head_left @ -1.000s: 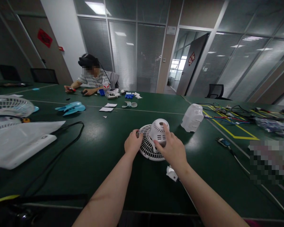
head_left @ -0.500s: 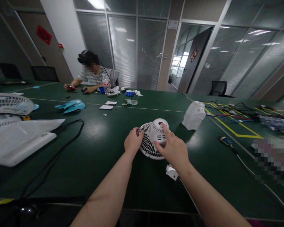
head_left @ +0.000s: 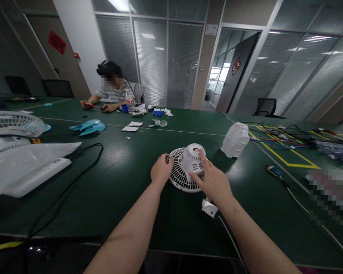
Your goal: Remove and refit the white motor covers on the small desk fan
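Observation:
A white fan head lies face down on the green table, its round slotted grille (head_left: 178, 179) flat and its domed motor housing (head_left: 192, 161) pointing up. My left hand (head_left: 161, 169) pinches the left rim of the grille between thumb and fingers. With thumb and fingers curved round it, my right hand (head_left: 214, 180) holds the right side of the motor housing; some of those fingers are hidden. Just in front of the fan head, near my right wrist, rests a small white plastic part (head_left: 209, 208) with a white cable.
A translucent white plastic cover (head_left: 234, 140) stands right of the fan head. Another fan (head_left: 15, 125) and a white bag (head_left: 31, 161) lie left, near light-blue fan blades (head_left: 88, 127). Cables (head_left: 286, 140) and a plug (head_left: 273, 170) are at right. A person (head_left: 114, 89) works across the table.
The view has shifted slightly, so the scene sits a little further right. Both hands keep their places on the fan head, and the housing looks turned or tilted very slightly.

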`<state>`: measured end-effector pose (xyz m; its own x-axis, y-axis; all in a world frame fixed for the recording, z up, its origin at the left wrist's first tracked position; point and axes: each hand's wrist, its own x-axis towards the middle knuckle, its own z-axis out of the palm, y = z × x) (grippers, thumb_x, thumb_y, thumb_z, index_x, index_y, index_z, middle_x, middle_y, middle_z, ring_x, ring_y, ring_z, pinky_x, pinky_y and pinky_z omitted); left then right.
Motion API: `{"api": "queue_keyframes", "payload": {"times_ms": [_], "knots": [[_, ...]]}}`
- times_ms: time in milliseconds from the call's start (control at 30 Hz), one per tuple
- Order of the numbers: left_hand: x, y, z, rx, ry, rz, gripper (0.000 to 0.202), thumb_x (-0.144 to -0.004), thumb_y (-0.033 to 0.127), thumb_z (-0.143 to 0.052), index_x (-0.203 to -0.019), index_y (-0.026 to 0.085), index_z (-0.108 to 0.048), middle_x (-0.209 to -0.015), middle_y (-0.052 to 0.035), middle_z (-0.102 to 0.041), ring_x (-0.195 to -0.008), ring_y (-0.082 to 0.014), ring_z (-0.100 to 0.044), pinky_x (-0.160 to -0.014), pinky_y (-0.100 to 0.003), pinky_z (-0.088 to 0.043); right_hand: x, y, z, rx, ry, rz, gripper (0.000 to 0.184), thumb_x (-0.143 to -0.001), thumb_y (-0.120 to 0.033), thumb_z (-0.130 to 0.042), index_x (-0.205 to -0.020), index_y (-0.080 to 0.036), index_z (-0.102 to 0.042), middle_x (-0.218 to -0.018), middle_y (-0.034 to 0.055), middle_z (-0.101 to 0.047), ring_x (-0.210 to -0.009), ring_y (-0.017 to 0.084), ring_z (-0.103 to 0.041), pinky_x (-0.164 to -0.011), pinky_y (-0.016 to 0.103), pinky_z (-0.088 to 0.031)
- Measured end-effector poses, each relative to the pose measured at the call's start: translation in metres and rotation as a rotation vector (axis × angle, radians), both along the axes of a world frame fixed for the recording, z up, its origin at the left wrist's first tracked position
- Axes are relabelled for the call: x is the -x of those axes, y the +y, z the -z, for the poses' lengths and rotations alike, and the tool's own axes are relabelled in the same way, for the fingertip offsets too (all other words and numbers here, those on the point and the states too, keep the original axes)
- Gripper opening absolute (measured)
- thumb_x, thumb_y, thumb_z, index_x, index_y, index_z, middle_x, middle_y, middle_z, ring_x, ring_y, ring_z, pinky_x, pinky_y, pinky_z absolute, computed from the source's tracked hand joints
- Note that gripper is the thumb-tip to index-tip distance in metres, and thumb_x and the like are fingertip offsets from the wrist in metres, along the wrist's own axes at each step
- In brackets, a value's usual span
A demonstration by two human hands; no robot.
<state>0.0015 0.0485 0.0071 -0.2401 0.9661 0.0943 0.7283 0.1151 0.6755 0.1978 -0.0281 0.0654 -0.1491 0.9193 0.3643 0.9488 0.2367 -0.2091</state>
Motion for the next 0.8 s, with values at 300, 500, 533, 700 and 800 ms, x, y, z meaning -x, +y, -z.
{"api": "queue_keyframes", "payload": {"times_ms": [300, 500, 533, 700, 800], "knots": [[0.001, 0.001, 0.002, -0.033, -0.018, -0.038, 0.045, -0.092, 0.055, -0.035, -0.123, 0.029, -0.057, -0.123, -0.0064, -0.058, -0.106, -0.0250, -0.060, -0.085, -0.035, -0.046, -0.004, -0.005, 0.009, -0.197, 0.230, 0.044, 0.086, -0.086, -0.058, -0.049, -0.152, -0.020, -0.008, -0.127, 0.0162, -0.052, -0.107, 0.031, -0.056, -0.082, 0.044, -0.051], [0.002, 0.003, 0.004, -0.066, -0.024, -0.017, 0.037, -0.092, 0.049, -0.039, -0.111, 0.030, -0.065, -0.119, -0.0038, -0.062, -0.103, -0.0236, -0.061, -0.085, -0.034, -0.046, 0.015, -0.003, 0.023, -0.084, 0.237, 0.012, 0.101, -0.076, -0.050, -0.064, -0.152, -0.026, -0.003, -0.141, 0.0136, -0.038, -0.118, 0.033, -0.051, -0.089, 0.047, -0.051], [0.003, 0.003, 0.004, -0.063, -0.033, -0.021, 0.036, -0.092, 0.048, -0.039, -0.108, 0.029, -0.066, -0.117, -0.0040, -0.063, -0.102, -0.0233, -0.061, -0.084, -0.033, -0.046, 0.015, -0.002, 0.023, -0.070, 0.247, 0.012, 0.099, -0.077, -0.046, -0.064, -0.152, -0.028, -0.003, -0.141, 0.0127, -0.039, -0.118, 0.032, -0.051, -0.090, 0.047, -0.050], [0.005, -0.002, -0.001, -0.042, -0.096, -0.027, 0.034, -0.092, 0.045, -0.039, -0.097, 0.026, -0.067, -0.106, -0.0034, -0.067, -0.094, -0.0221, -0.063, -0.077, -0.032, -0.046, -0.007, 0.006, 0.018, -0.001, 0.356, -0.008, 0.100, -0.075, -0.037, -0.064, -0.152, -0.028, -0.002, -0.140, 0.0121, -0.041, -0.121, 0.029, -0.051, -0.100, 0.045, -0.045], [0.005, -0.005, -0.002, -0.025, -0.112, -0.011, 0.033, -0.092, 0.044, -0.040, -0.100, 0.025, -0.065, -0.104, -0.0043, -0.068, -0.092, -0.0220, -0.063, -0.075, -0.032, -0.047, -0.036, 0.008, 0.016, 0.009, 0.402, -0.038, 0.100, -0.073, -0.036, -0.065, -0.152, -0.026, -0.004, -0.142, 0.0121, -0.039, -0.125, 0.028, -0.048, -0.104, 0.044, -0.041]]}}
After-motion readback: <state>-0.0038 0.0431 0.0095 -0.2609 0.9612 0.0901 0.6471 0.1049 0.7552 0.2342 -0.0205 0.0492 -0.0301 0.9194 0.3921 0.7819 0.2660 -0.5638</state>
